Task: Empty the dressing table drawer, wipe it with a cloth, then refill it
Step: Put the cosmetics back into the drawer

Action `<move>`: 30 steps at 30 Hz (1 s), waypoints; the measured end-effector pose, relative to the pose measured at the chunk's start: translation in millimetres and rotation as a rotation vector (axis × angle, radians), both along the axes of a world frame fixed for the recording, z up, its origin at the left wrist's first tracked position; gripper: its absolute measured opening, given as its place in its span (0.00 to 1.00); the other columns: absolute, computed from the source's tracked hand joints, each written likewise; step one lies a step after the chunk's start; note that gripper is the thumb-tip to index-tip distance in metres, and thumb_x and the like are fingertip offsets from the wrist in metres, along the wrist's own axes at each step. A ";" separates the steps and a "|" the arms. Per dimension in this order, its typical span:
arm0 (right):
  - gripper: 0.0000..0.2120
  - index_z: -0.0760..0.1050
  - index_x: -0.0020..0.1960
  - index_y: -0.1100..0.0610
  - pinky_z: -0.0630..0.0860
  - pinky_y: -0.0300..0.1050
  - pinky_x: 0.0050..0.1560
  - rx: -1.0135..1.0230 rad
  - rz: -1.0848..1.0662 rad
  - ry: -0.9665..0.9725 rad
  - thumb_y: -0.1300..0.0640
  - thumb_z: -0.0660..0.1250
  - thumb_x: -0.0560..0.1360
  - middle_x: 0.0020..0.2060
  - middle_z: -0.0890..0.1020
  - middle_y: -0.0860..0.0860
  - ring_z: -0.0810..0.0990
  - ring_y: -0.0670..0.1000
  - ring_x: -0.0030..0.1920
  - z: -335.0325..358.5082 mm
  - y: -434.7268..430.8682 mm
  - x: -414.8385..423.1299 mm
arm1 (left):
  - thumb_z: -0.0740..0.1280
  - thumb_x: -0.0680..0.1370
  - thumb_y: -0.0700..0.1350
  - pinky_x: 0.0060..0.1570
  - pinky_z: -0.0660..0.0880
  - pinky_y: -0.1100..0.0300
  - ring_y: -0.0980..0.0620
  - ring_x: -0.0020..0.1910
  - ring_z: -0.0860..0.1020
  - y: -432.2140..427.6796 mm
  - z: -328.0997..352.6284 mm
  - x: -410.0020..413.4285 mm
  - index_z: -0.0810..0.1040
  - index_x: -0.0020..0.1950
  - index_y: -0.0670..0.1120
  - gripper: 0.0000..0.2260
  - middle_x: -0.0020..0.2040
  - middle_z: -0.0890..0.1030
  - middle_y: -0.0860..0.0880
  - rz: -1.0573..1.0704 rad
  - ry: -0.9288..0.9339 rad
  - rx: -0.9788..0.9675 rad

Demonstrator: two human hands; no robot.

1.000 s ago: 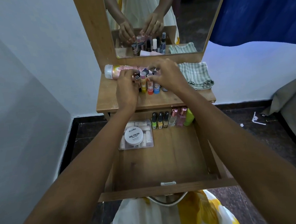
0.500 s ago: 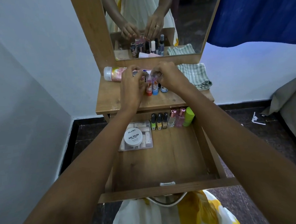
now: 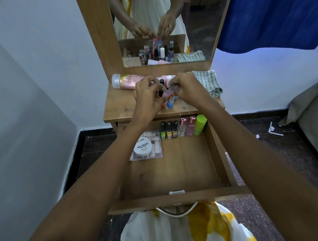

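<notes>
- Drawer pulled fully open below the worktop, lower centre of view; floor mostly bare wood, items only along its far edge.
- Clear plastic box at the drawer's 11 o'clock corner, with a white round "NAIL POLISH" tub lying on its lid.
- Three dark-capped nail polish bottles upright in a row at 12 o'clock, touching each other.
- Two pink-capped perfume bottles just right of them, then a green tube leaning in the 1 o'clock corner.
- Left hand and right hand both raised over the worktop, fingertips meeting on one small pink item; both hands pinch it, fingers narrow. Exact type of item unclear, too small.
- Cluster of small cosmetics stands on the worktop under the hands, partly hidden.
- Pink bottle with white cap lies on its side at the worktop's 10 o'clock, against the mirror frame.
- Green striped cloth folded at the worktop's 2 o'clock, just beside the right hand.
- Mirror above reflects the hands and cosmetics.
</notes>
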State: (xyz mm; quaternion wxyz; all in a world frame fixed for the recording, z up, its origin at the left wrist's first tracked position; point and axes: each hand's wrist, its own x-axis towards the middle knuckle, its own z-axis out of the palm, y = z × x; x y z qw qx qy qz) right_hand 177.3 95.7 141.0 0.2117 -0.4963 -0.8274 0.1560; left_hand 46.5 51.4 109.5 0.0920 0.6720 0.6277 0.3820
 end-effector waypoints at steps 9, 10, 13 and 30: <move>0.11 0.79 0.52 0.65 0.73 0.44 0.46 -0.035 -0.040 0.052 0.69 0.63 0.72 0.47 0.81 0.62 0.79 0.58 0.47 -14.7 -47.2 39.8 | 0.70 0.71 0.35 0.41 0.68 0.78 0.55 0.42 0.72 -37.9 -16.0 30.1 0.78 0.50 0.37 0.09 0.47 0.76 0.44 -0.199 -0.184 -0.028; 0.11 0.79 0.52 0.66 0.73 0.45 0.46 -0.060 -0.050 0.045 0.69 0.63 0.72 0.47 0.81 0.62 0.79 0.58 0.47 -18.2 -52.2 44.8 | 0.70 0.71 0.34 0.41 0.69 0.77 0.56 0.41 0.73 -41.6 -20.9 35.2 0.78 0.49 0.37 0.08 0.45 0.77 0.44 -0.207 -0.206 -0.041; 0.11 0.78 0.53 0.66 0.72 0.42 0.45 -0.151 -0.065 0.044 0.69 0.63 0.72 0.48 0.81 0.62 0.79 0.54 0.45 -29.8 -64.6 58.3 | 0.69 0.70 0.32 0.40 0.70 0.74 0.53 0.41 0.75 -47.8 -37.5 49.6 0.79 0.49 0.37 0.09 0.45 0.80 0.41 -0.190 -0.247 -0.095; 0.12 0.77 0.54 0.66 0.73 0.48 0.51 -0.168 -0.198 0.007 0.69 0.64 0.71 0.54 0.75 0.63 0.76 0.60 0.53 -98.6 -63.6 103.9 | 0.64 0.72 0.29 0.41 0.70 0.72 0.54 0.41 0.75 -40.7 -90.2 105.0 0.78 0.48 0.38 0.09 0.43 0.76 0.49 -0.067 -0.282 -0.249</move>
